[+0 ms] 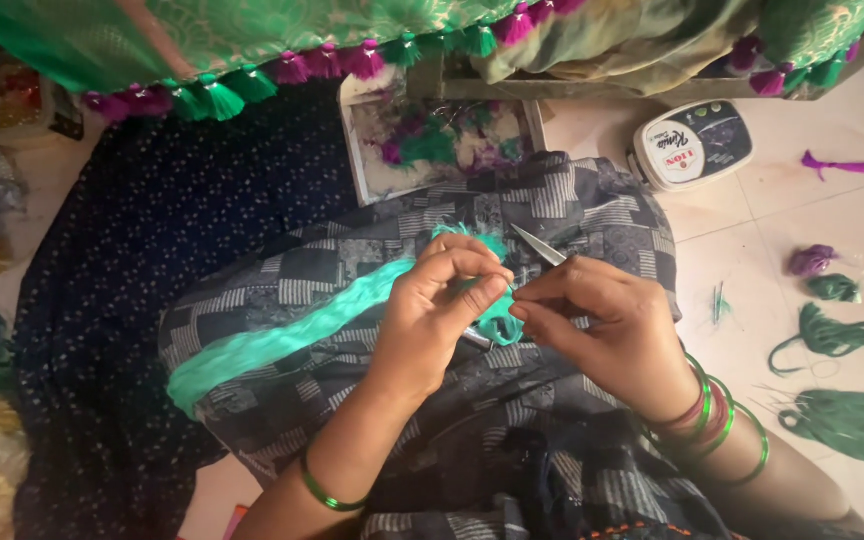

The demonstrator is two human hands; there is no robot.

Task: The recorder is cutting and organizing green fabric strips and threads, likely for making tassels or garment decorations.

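A long bundle of bright green thread (282, 335) lies across my lap on grey patterned cloth (372, 250). My left hand (442, 310) pinches the bundle's upper end, where the strands fan out into a tuft (462, 235). My right hand (602, 320) meets it fingertip to fingertip and holds small metal scissors (542, 247), whose pointed blades stick up beside the tuft. Green bangles circle both wrists.
A green cloth edged with magenta and green tassels (292, 70) hangs across the top. Below it stands a white tray (352, 140) of thread scraps. A white oval tin (697, 145) sits on the tiled floor at right, near loose green thread hanks (852, 420) and purple tufts (812, 260).
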